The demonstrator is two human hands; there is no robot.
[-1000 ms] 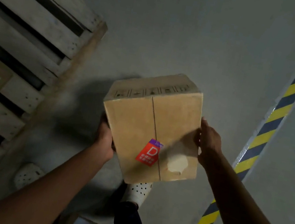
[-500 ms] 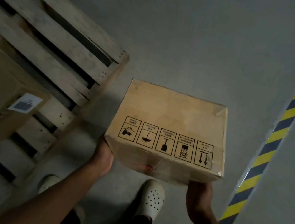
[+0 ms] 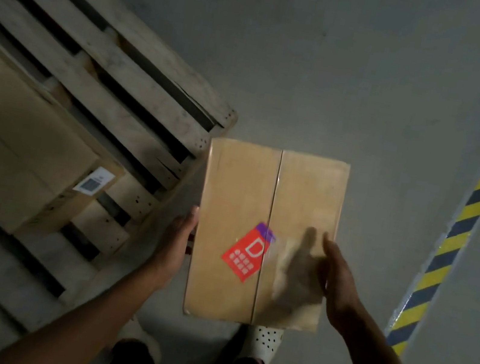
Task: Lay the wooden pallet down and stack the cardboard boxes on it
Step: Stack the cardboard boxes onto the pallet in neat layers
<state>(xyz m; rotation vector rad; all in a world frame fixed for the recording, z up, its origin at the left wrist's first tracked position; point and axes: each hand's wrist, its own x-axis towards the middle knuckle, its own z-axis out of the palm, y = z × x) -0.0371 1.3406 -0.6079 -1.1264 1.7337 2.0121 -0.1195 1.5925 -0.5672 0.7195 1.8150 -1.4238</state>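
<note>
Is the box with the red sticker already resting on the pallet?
No, the stickered box is held between the left hand and right hand above the floor, beside the wooden pallet.

Grey concrete floor, dim light; yellow-black hazard stripe at rt.

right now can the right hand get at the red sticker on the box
Probably yes. The right hand is at the right edge of the cardboard box with fingers open, and the red sticker lies on the upturned face just left of it, nothing between them.
</note>
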